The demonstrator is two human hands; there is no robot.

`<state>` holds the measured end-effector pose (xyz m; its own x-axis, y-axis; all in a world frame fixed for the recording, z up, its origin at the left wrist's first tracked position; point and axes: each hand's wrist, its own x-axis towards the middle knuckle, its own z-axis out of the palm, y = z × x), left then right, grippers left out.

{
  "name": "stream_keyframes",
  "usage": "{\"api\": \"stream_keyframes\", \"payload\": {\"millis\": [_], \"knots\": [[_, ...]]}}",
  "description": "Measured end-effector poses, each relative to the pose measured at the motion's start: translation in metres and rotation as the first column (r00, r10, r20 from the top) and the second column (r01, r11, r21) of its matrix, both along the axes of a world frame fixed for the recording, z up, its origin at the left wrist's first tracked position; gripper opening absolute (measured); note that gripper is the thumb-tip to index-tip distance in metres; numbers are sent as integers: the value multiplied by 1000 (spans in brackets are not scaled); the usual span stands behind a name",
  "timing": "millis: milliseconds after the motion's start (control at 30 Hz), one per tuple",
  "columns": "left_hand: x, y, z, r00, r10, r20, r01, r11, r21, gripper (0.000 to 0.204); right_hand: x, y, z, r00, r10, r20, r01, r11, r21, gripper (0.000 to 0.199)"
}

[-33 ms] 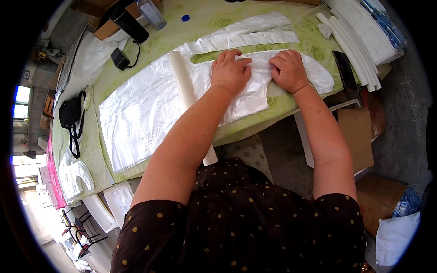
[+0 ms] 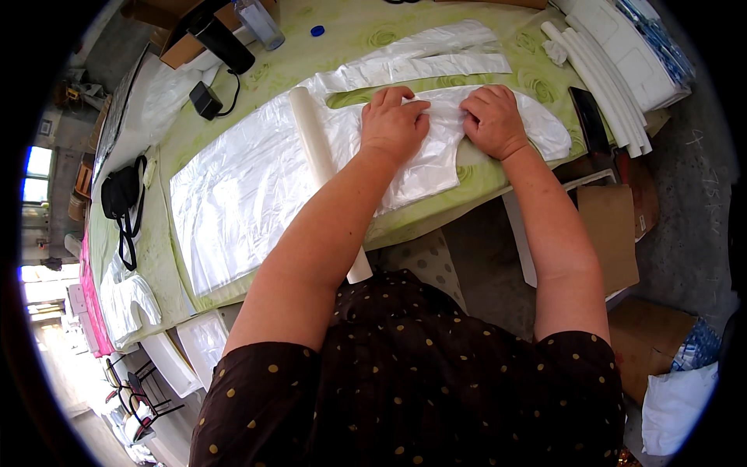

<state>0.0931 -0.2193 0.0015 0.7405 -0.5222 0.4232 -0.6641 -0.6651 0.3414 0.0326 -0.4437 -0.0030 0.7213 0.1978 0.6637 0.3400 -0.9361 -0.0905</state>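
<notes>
The fingertips of both hands are curled under or turned away, so I cannot tell if the left hand (image 2: 394, 124) and the right hand (image 2: 494, 121) pinch the white plastic film (image 2: 241, 179) or only press on it. The hands are apart from each other, near its narrower right part. The film lies spread on the table, and a white tube (image 2: 309, 132) lies across it; the left forearm (image 2: 311, 233) hides the tube's middle. A clear bottle (image 2: 261, 27) is cut by the upper edge. The table has a green cloth with rose pattern (image 2: 537, 86). On it are a black adapter (image 2: 205, 101), a black bag (image 2: 120, 193) and, at right, several white rolls (image 2: 603, 89). Beyond is a grey floor (image 2: 700, 202); the room at left is too bright for making out details.
</notes>
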Motion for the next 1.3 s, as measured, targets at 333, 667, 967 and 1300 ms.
{"api": "stream_keyframes", "payload": {"millis": [333, 667, 967, 1300], "knots": [[4, 0, 3, 993, -59, -100, 62, 998, 25, 23, 6, 2, -6, 998, -55, -3, 56, 996, 63, 22], [4, -1, -9, 998, -67, 9, 66, 997, 50, 29, 2, -1, -2, 996, 62, -65, -61, 998, 15, 25], [5, 3, -6, 993, -118, 7, 118, 993, -2, 28, 2, -1, 1, 991, 94, -97, -92, 996, 20, 20], [3, 3, -2, 993, -118, -29, 119, 993, 3, 29, 1, 6, 3, 990, 64, -129, -50, 993, 104, 25]]}}
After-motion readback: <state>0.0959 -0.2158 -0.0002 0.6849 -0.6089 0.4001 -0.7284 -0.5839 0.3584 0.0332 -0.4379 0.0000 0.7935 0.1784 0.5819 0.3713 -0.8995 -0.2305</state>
